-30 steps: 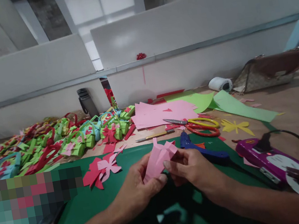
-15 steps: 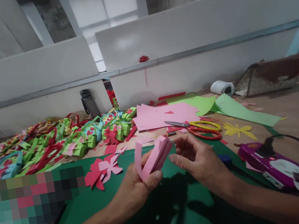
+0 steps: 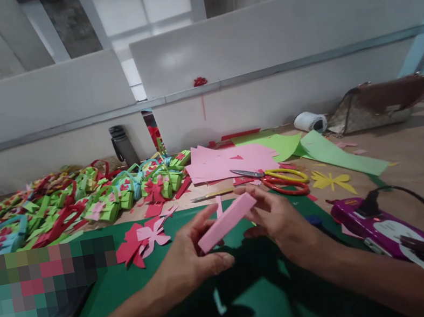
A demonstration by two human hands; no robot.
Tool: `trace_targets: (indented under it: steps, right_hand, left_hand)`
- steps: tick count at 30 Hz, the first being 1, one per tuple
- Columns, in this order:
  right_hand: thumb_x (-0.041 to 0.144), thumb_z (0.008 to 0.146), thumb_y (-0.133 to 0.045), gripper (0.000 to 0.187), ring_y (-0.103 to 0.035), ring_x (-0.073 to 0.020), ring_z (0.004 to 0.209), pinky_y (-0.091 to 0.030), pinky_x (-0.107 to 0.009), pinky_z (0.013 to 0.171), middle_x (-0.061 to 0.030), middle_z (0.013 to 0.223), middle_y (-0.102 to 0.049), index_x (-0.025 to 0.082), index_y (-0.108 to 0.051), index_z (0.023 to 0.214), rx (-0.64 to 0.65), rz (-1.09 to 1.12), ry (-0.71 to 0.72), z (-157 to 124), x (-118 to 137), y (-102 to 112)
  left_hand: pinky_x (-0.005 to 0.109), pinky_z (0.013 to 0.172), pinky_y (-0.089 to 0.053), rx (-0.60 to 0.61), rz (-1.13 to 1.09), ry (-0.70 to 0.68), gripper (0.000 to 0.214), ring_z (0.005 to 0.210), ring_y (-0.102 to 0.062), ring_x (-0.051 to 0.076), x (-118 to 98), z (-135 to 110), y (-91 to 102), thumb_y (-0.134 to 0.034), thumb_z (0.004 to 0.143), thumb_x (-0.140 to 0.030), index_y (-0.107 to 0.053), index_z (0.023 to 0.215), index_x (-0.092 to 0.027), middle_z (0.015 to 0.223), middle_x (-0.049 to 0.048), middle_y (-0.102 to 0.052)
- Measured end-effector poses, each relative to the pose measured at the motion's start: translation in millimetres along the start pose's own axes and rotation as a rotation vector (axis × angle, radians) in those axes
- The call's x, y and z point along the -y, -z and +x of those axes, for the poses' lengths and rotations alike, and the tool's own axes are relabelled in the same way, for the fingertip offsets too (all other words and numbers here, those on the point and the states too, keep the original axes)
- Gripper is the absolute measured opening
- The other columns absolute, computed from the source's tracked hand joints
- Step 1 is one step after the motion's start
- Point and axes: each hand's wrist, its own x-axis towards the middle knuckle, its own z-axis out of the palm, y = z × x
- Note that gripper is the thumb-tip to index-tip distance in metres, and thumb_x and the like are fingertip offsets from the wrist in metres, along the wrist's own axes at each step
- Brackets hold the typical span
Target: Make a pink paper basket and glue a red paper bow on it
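A small pink paper bag (image 3: 228, 222) is tilted over the green mat (image 3: 255, 287), a long narrow face turned toward me and a strip handle rising behind it. My left hand (image 3: 189, 251) grips its left end, thumb low in front and fingers behind. Around the right end are the curled fingers of my right hand (image 3: 277, 217), partly hidden behind the paper. Left of my hands lie a light pink paper cutout (image 3: 154, 235) and red paper cutouts (image 3: 131, 246). Beyond the bag are a cutter knife (image 3: 206, 196) and scissors (image 3: 285, 178) with yellow and red handles.
Several green paper bags (image 3: 109, 205) crowd the back left near a grey bottle (image 3: 123, 145). Pink sheets (image 3: 229, 163) and green sheets (image 3: 338, 155) lie at the back. To the right are a yellow cutout (image 3: 333, 181), a purple power strip (image 3: 389, 234) with cables, and a handbag (image 3: 383, 104).
The pink paper bag has been turned so a narrow face points toward me. My right hand, earlier apart from it, has come in to its right end. The cutter knife has come into sight.
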Motion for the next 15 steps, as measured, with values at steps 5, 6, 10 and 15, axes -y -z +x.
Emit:
trace_targets:
  steps: [5,6,10,15]
  right_hand:
    - [0.051,0.071,-0.066,0.037,-0.060,-0.0254,0.094,-0.053,-0.029,0.054,-0.0078,0.100,-0.062,0.022,-0.058,0.093,0.055,0.048,-0.091,1.3,2.7,1.5]
    - [0.051,0.071,-0.067,0.035,-0.061,-0.0257,0.093,-0.053,-0.029,0.053,-0.0083,0.100,-0.063,0.022,-0.058,0.090,0.051,0.047,-0.113,0.5,2.5,0.8]
    - [0.056,0.069,-0.067,0.043,-0.062,-0.0259,0.092,-0.054,-0.029,0.054,-0.0100,0.104,-0.062,0.022,-0.059,0.093,0.039,0.001,-0.111,-1.3,-3.5,-2.6]
    - [0.056,0.073,-0.062,0.042,-0.062,-0.0246,0.083,-0.056,-0.033,0.058,-0.0083,0.088,-0.064,0.020,-0.057,0.094,0.052,-0.249,0.027,0.3,-14.7,-4.5]
  left_hand:
    - [0.022,0.060,-0.040,-0.130,-0.432,-0.019,0.069,0.073,-0.054,0.013,6.7,6.9,-0.8,-0.075,0.062,-0.016,-0.048,0.126,-0.018,0.084,0.0018,-0.059]
    - [0.022,0.060,-0.041,-0.153,-0.478,-0.032,0.064,0.073,-0.055,0.014,8.1,7.9,-2.2,-0.075,0.064,-0.017,-0.050,0.122,-0.017,0.087,0.0028,-0.059]
    - [0.023,0.063,-0.043,-0.207,-0.550,-0.073,0.055,0.086,-0.056,0.016,9.8,9.5,-9.1,-0.076,0.068,-0.024,-0.051,0.117,-0.021,0.106,0.0057,-0.058]
    - [0.026,0.069,-0.046,-0.320,-0.556,-0.061,0.042,0.095,-0.057,0.020,9.3,12.2,-15.2,-0.072,0.071,-0.032,-0.054,0.106,-0.019,0.106,0.0066,-0.060]
